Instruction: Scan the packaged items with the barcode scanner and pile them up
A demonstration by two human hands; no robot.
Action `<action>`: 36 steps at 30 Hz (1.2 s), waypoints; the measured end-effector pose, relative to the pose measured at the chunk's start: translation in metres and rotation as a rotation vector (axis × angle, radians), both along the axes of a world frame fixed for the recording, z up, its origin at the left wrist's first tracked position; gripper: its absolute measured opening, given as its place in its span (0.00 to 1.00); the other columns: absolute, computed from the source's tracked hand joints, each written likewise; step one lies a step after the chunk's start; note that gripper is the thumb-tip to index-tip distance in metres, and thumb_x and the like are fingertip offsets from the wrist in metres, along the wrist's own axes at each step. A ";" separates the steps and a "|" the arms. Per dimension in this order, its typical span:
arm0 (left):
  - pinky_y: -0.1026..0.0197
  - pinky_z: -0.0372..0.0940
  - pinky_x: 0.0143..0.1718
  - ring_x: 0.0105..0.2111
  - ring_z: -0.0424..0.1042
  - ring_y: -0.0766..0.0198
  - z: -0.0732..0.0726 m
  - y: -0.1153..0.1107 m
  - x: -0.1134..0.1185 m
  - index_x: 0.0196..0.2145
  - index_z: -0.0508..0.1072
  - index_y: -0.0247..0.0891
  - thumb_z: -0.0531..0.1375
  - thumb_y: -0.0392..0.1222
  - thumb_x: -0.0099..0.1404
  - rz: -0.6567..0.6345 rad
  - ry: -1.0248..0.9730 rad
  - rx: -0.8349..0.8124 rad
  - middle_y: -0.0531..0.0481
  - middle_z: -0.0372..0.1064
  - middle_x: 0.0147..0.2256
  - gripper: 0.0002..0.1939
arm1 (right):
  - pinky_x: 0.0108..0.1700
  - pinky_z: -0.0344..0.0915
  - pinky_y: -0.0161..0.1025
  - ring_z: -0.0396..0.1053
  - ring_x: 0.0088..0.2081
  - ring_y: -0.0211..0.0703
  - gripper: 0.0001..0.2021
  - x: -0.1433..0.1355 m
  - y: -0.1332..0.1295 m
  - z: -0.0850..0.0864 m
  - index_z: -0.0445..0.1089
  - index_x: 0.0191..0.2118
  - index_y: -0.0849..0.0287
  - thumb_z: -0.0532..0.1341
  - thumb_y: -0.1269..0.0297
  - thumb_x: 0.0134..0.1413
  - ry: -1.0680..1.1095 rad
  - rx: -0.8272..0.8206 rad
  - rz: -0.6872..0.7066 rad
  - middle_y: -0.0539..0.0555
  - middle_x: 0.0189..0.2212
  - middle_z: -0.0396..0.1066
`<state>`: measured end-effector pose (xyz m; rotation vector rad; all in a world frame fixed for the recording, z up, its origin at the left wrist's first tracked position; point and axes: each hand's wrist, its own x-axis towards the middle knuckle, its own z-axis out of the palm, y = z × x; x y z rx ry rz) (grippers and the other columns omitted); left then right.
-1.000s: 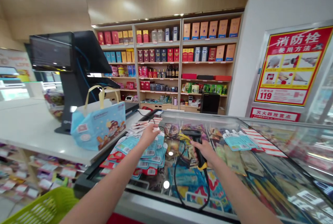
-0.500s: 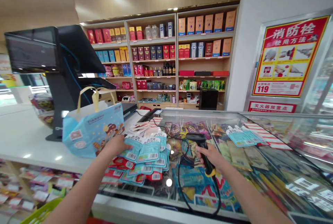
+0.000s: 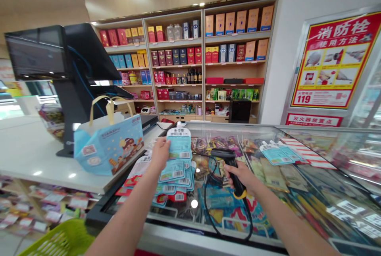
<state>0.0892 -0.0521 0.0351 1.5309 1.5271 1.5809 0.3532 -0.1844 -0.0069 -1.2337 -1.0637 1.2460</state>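
Note:
Pinched in my left hand (image 3: 160, 153) is a blue-and-white spouted pouch (image 3: 179, 147), held up with its barcode facing me. Below it, a pile of similar blue pouches (image 3: 172, 174) and red packets (image 3: 180, 195) lies on the glass-topped case. My right hand (image 3: 242, 177) grips a black barcode scanner (image 3: 233, 168) by its handle, its head pointing left towards the pouch. From the handle's yellow-ringed end a black cable (image 3: 205, 200) loops over the glass. Two more blue pouches (image 3: 278, 153) lie apart on the right.
A blue paper bag (image 3: 110, 143) stands on the white counter (image 3: 44, 172) at left, before a black checkout screen (image 3: 35, 53). The glass display case (image 3: 253, 240) holds packaged goods. A green basket (image 3: 62, 240) is at lower left. Shelves of boxed goods (image 3: 175, 55) line the back.
My left hand has lifted a blue pouch off the pile and moved up and right, nearer the scanner. My right hand keeps its grip, almost unmoved.

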 end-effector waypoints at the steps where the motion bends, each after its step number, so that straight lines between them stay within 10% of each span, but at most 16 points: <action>1: 0.63 0.61 0.28 0.24 0.64 0.64 -0.004 0.004 0.022 0.25 0.66 0.37 0.55 0.45 0.56 -0.058 -0.024 -0.007 0.54 0.62 0.20 0.09 | 0.15 0.61 0.31 0.58 0.13 0.31 0.18 0.001 0.000 -0.001 0.62 0.28 0.59 0.66 0.51 0.40 0.007 0.003 0.004 0.43 0.14 0.63; 6: 0.62 0.60 0.31 0.27 0.65 0.64 -0.034 0.018 0.091 0.24 0.64 0.38 0.53 0.38 0.58 -0.056 -0.084 -0.071 0.52 0.63 0.23 0.06 | 0.17 0.62 0.32 0.60 0.15 0.32 0.19 0.005 -0.001 -0.002 0.62 0.30 0.58 0.66 0.50 0.41 0.047 0.028 0.034 0.43 0.17 0.63; 12: 0.63 0.60 0.32 0.28 0.65 0.63 -0.059 0.023 0.090 0.26 0.64 0.37 0.55 0.43 0.59 -0.053 -0.193 -0.055 0.52 0.63 0.24 0.08 | 0.17 0.63 0.32 0.61 0.15 0.32 0.19 0.002 -0.003 -0.004 0.61 0.30 0.58 0.66 0.50 0.39 0.011 0.014 0.109 0.43 0.18 0.64; 36: 0.63 0.57 0.31 0.27 0.65 0.64 -0.057 0.019 0.090 0.25 0.65 0.38 0.53 0.39 0.59 -0.043 -0.158 -0.076 0.54 0.63 0.22 0.06 | 0.16 0.61 0.32 0.60 0.15 0.32 0.16 -0.002 -0.005 -0.004 0.61 0.26 0.58 0.65 0.53 0.41 -0.081 -0.012 0.103 0.43 0.16 0.62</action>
